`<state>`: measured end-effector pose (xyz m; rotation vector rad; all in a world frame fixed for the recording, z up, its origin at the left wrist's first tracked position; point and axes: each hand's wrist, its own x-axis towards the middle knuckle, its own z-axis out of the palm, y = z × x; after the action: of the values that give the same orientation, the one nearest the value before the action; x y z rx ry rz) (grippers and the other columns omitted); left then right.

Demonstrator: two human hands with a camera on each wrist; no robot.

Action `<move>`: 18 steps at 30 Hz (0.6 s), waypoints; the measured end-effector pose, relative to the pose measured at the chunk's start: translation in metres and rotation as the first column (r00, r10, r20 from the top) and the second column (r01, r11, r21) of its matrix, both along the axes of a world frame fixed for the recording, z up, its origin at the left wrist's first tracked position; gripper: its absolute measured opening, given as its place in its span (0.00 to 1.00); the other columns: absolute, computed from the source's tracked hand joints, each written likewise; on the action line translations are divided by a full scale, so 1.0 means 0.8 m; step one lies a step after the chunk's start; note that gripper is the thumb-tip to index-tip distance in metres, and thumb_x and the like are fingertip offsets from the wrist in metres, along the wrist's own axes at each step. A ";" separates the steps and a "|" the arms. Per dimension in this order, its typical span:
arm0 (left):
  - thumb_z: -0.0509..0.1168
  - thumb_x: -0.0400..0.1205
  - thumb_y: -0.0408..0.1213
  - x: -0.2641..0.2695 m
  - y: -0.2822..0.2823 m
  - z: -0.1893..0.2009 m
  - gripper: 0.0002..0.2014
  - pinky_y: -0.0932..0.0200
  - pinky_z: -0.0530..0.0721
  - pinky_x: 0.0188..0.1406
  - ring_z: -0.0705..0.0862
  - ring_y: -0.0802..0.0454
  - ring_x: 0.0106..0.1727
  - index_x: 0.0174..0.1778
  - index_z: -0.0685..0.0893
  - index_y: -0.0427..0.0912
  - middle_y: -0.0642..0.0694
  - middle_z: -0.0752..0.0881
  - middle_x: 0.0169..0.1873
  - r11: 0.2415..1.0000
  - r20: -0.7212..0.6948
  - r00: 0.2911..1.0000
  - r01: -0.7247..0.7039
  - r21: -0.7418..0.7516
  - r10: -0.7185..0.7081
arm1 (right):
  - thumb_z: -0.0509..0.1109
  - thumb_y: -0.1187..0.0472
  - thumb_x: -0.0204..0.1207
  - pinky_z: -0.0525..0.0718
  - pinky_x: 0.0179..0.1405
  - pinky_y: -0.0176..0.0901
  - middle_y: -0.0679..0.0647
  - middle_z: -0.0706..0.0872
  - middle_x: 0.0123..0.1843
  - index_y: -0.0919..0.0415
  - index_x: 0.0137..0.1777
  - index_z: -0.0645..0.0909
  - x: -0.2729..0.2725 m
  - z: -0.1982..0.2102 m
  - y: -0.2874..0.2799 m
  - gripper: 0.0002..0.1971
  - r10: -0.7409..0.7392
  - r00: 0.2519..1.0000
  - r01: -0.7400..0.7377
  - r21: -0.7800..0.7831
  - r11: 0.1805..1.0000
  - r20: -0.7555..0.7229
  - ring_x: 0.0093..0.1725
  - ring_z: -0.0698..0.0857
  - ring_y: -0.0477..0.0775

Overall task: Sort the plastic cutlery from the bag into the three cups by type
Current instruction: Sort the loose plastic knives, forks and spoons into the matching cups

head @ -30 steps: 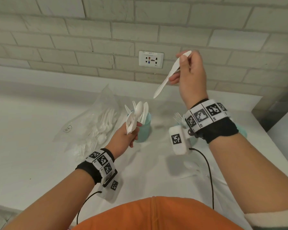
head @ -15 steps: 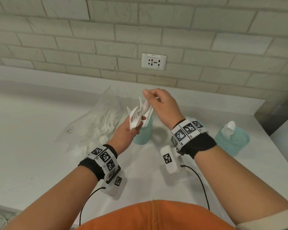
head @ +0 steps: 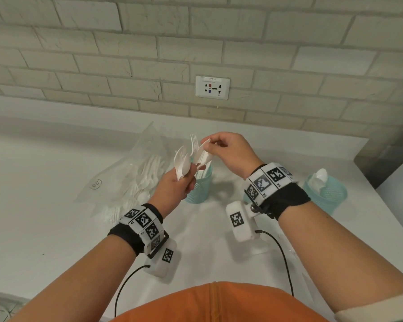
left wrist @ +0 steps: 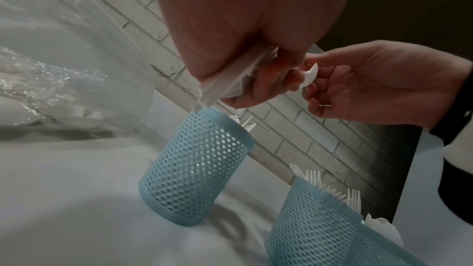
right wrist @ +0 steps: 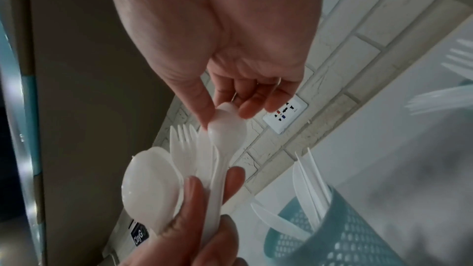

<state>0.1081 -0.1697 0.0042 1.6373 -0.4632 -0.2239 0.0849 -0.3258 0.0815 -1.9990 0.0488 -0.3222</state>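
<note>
My left hand (head: pixel 177 184) grips a bundle of white plastic cutlery (head: pixel 184 161), spoons and forks, by the handles and holds it upright above the table. My right hand (head: pixel 207 147) pinches the bowl of one spoon (right wrist: pixel 226 130) at the top of that bundle, between thumb and fingers. Just behind the bundle stands a teal mesh cup (head: pixel 200 184) with knives in it. A second cup (left wrist: pixel 314 219) holds forks and is mostly hidden behind my right wrist in the head view. The third cup (head: pixel 326 194), at the right, holds spoons.
The clear plastic bag (head: pixel 130 177) with more white cutlery lies on the white table (head: pixel 44 205), left of the cups. A brick wall with a socket (head: pixel 212 87) stands behind. The table's right edge runs close to the spoon cup.
A second ago my right hand held a knife up high. It has since come down to the bundle without the knife and now pinches a spoon. The left hand has barely moved.
</note>
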 end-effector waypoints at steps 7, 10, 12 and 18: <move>0.57 0.85 0.50 0.003 0.001 0.000 0.12 0.65 0.66 0.25 0.67 0.57 0.25 0.49 0.86 0.53 0.50 0.72 0.27 0.999 0.006 1.000 0.012 0.036 -0.012 | 0.59 0.60 0.84 0.76 0.43 0.31 0.54 0.86 0.55 0.54 0.53 0.73 0.006 0.022 -0.009 0.02 -0.091 0.990 0.087 0.041 0.995 0.107 0.45 0.81 0.45; 0.57 0.84 0.51 0.007 0.006 -0.006 0.15 0.68 0.67 0.24 0.67 0.58 0.25 0.56 0.85 0.53 0.52 0.71 0.27 0.993 0.010 0.999 -0.042 0.107 0.041 | 0.55 0.62 0.86 0.78 0.30 0.26 0.51 0.81 0.47 0.51 0.50 0.70 -0.002 0.058 -0.016 0.05 -0.194 0.941 0.154 0.159 0.975 0.278 0.34 0.79 0.44; 0.57 0.84 0.52 0.011 0.010 -0.010 0.15 0.68 0.68 0.25 0.68 0.58 0.26 0.58 0.84 0.52 0.52 0.72 0.27 0.986 0.024 0.994 -0.110 0.127 0.108 | 0.55 0.62 0.86 0.80 0.30 0.30 0.51 0.79 0.44 0.47 0.46 0.69 -0.006 0.076 -0.021 0.10 -0.268 0.872 0.203 0.194 0.960 0.410 0.33 0.79 0.45; 0.57 0.85 0.49 0.010 0.009 -0.007 0.14 0.66 0.71 0.26 0.70 0.57 0.25 0.57 0.80 0.43 0.51 0.76 0.28 0.979 0.065 0.984 -0.173 0.112 0.166 | 0.58 0.64 0.84 0.82 0.33 0.28 0.46 0.80 0.42 0.55 0.50 0.73 0.002 0.023 -0.009 0.05 -0.184 0.962 0.191 -0.015 0.981 0.203 0.38 0.83 0.48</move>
<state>0.1158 -0.1624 -0.0011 1.7913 -0.3554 -0.0795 0.0863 -0.3329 0.1001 -1.9905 0.1057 -0.6498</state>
